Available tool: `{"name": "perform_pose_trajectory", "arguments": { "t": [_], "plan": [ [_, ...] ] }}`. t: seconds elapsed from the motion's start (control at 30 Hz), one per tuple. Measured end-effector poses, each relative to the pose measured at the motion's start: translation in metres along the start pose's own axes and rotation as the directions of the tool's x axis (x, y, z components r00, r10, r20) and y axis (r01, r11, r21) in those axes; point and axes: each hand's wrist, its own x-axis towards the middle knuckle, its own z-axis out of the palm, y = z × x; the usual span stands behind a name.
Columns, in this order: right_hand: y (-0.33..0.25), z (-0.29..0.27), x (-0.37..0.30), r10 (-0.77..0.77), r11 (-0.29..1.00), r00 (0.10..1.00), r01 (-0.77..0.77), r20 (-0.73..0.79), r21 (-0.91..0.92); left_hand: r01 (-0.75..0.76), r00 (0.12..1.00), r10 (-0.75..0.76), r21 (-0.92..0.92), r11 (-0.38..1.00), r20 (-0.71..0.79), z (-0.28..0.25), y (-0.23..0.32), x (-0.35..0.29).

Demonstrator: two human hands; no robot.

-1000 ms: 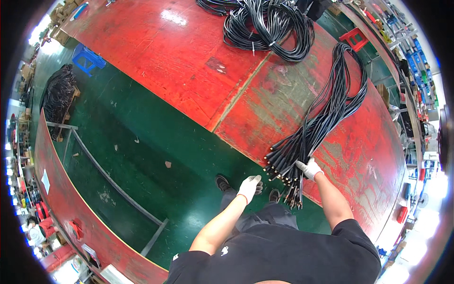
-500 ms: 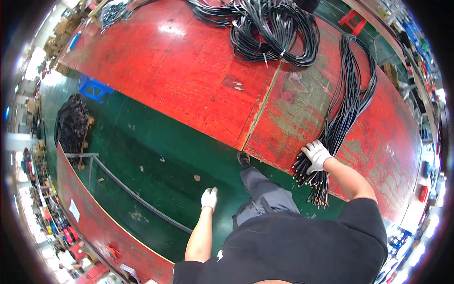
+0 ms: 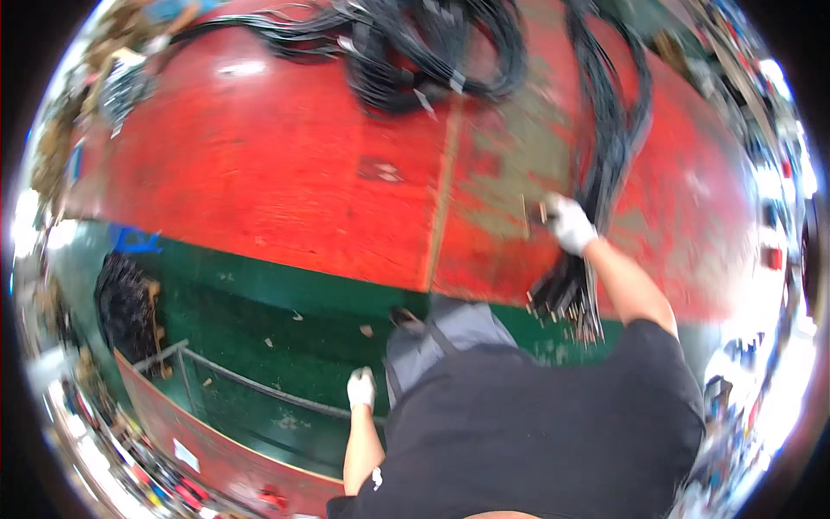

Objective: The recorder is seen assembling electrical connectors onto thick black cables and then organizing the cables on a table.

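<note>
My right hand [image 3: 571, 223], in a white glove, is above the red table beside a long bundle of black cables [image 3: 605, 164]. It is closed on what look like a few black cable ends [image 3: 538, 213] with pale tips, smeared by motion. The bundle's other cut ends fan out over the near table edge below that hand. My left hand [image 3: 361, 387], also gloved, hangs low over the green floor with nothing in it and its fingers loosely stretched.
Large coils of black cable [image 3: 415, 52] lie at the far side of the red table [image 3: 285, 190]. At the far left another person's hand [image 3: 158, 45] is near cable ends. A black wrapped load [image 3: 125, 298] and a metal rail [image 3: 277, 394] stand left and behind.
My right hand has lifted from the bundle's near ends and moved farther over the table, now with some ends in it. The view has shifted right, and my left hand still hangs.
</note>
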Motion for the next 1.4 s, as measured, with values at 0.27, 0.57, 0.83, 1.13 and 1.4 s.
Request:
{"name": "perform_pose_trajectory", "arguments": {
  "t": [0.27, 0.57, 0.83, 1.13, 1.4],
  "plan": [
    [0.047, -0.012, 0.014, 0.449, 0.492, 0.854, 0.011, -0.264, 0.871, -0.144, 0.973, 0.165, -0.128, 0.981, 0.163, -0.024, 0.140, 0.019],
    [0.066, -0.005, -0.002, 0.482, 0.458, 0.800, 0.119, -0.358, 0.881, -0.180, 0.964, 0.194, -0.089, 0.980, 0.183, -0.034, 0.132, 0.014],
    [0.064, -0.012, 0.005, 0.478, 0.430, 0.771, 0.213, -0.421, 0.877, -0.165, 0.980, 0.139, 0.193, 0.967, 0.142, -0.046, 0.097, -0.009],
    [0.062, -0.019, 0.013, 0.559, 0.257, 0.746, 0.258, -0.361, 0.931, -0.207, 0.971, 0.196, 0.067, 0.976, 0.140, -0.027, 0.104, -0.003],
    [0.040, -0.016, -0.009, 0.506, 0.100, 0.780, 0.370, -0.367, 0.924, -0.254, 0.953, 0.233, 0.090, 0.963, 0.195, -0.010, 0.124, -0.015]
  ]
}}
